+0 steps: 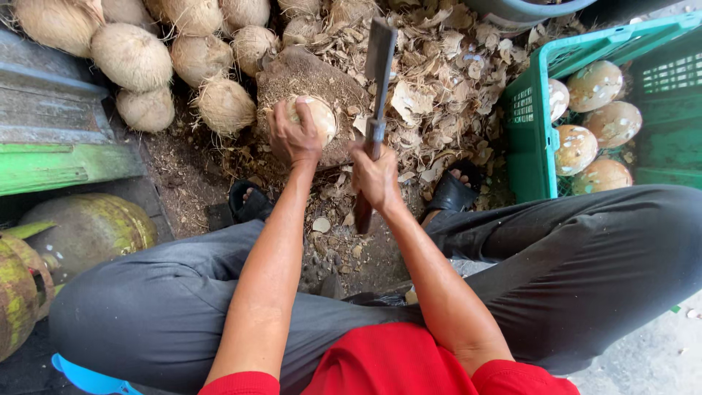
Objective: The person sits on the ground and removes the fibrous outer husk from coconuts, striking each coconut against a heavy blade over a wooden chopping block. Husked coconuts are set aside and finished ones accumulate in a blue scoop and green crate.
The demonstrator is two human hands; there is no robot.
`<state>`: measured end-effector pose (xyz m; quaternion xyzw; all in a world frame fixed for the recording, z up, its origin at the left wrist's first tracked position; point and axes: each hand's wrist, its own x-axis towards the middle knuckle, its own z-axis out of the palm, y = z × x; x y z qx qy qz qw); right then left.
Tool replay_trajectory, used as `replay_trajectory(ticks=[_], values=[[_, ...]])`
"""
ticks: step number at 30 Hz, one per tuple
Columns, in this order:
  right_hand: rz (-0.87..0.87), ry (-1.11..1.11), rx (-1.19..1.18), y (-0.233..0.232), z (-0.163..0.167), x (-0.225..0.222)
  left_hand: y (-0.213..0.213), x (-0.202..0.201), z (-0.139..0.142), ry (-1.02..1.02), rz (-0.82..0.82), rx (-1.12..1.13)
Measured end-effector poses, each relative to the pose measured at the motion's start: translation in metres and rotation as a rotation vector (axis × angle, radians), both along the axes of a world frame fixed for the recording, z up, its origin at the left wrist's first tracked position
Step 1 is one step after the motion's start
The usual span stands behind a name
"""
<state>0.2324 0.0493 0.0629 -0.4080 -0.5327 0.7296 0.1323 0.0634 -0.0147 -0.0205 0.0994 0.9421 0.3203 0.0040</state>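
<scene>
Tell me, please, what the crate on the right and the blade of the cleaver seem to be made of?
The crate looks like moulded plastic: uniform green, with a perforated lattice wall. The cleaver, gripped by the right hand, seems to have a dull grey metal blade, matte and worn; its dark handle is perhaps wood, but it is mostly hidden.

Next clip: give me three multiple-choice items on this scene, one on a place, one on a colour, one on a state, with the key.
1. Where does the crate stand?
A. Right of the person
B. Left of the person
C. On the person's lap

2. What colour is the crate?
A. Blue
B. Green
C. Red

3. What is the left hand doing?
A. Hanging free
B. Gripping the cleaver
C. Holding a coconut

Key: 1 A, it stands beside the right leg. 2 B, its walls are green. 3 C, the fingers wrap the coconut on the block; the right hand grips the cleaver.
</scene>
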Motion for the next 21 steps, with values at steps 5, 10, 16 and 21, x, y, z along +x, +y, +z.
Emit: replay_trajectory(ticks=[5,10,16,21], values=[[0.278,-0.383,-0.200,-0.028,-0.007,0.003,-0.004,-0.003,-0.001,-0.049,0.051,0.123],[0.272,-0.358,-0.043,0.005,-0.007,0.017,-0.027,-0.023,0.006,-0.285,-0.040,0.260],[0.140,-0.235,0.405,0.034,0.021,0.016,-0.026,-0.025,0.010,-0.361,-0.142,0.417],[0.209,-0.230,0.298,0.024,0.038,0.015,0.007,-0.014,0.015,-0.380,0.246,0.279]])
